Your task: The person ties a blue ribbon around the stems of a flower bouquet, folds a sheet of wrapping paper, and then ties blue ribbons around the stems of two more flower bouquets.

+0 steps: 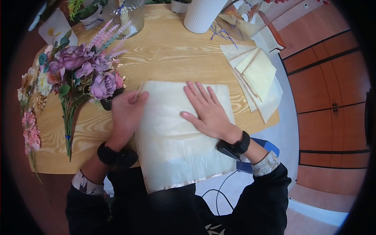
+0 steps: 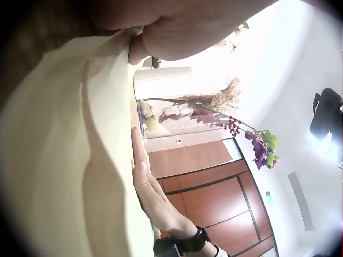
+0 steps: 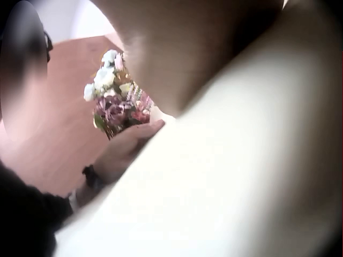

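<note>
We see a wooden table (image 1: pixel 176 58) filling most of the head view, and on its near edge lies a large cream wrapping sheet (image 1: pixel 176 145), its lower part hanging over the edge toward the person. The right hand (image 1: pixel 207 111) lies flat on the sheet's upper right part, fingers straight and spread, pressing down, grasping nothing. The left hand (image 1: pixel 127 111) sits at the sheet's upper left corner, fingers curled, pinching the sheet's edge there; the left wrist view shows the fold of sheet caught right at the fingers. A bunch of artificial flowers (image 1: pixel 78 74) with purple roses and lavender sprigs lies on the table just beside the left hand, stems pointing toward the near edge. More pink and cream blooms (image 1: pixel 30 117) lie along the table's left rim. A stack of folded cream sheets (image 1: pixel 256 80) lies on the right side of the table, well apart from the hands. A white ribbed vase (image 1: pixel 201 13) stands at the far edge, a glass jar (image 1: pixel 131 15) near it to the left. Both wrists wear black bands.
</note>
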Available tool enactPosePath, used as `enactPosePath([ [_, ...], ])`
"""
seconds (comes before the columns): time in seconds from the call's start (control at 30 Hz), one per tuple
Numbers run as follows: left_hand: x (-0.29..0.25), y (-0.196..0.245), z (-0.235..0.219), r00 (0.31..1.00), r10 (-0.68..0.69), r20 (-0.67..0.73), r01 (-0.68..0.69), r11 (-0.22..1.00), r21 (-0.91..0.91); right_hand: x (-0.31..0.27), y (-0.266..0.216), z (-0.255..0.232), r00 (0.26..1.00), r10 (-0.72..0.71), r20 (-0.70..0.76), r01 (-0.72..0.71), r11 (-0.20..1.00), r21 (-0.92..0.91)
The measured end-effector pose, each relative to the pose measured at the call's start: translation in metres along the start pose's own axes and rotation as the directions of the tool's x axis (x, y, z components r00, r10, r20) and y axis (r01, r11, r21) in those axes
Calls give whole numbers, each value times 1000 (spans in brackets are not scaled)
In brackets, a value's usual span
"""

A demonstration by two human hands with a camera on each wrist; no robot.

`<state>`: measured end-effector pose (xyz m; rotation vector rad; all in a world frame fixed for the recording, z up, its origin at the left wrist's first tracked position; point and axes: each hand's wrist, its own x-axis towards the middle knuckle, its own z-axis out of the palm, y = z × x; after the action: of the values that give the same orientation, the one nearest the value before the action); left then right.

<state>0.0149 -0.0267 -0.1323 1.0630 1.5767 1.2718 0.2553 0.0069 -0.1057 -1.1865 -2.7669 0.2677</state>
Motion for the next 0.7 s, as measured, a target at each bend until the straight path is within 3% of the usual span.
enactPosePath([
  [0.2, -5, 6, -1, 1000, 1, 31, 0, 999, -49, -46, 28, -15, 977, 187, 100, -186, 982, -14],
  [0.37, -4, 11, 3, 1000, -3, 16, 5, 983, -186, -47, 46, -16, 972, 220, 80, -221, 975, 4],
  [0.57, 21, 3, 2, 995, 95, 38, -93, 995, -38, -20, 60, -19, 975, 205, 83, -206, 979, 4],
  [0.7, 21, 15, 3, 990, -50, 135, 74, 981, -178, -12, 69, -16, 970, 233, 70, -233, 972, -8],
])
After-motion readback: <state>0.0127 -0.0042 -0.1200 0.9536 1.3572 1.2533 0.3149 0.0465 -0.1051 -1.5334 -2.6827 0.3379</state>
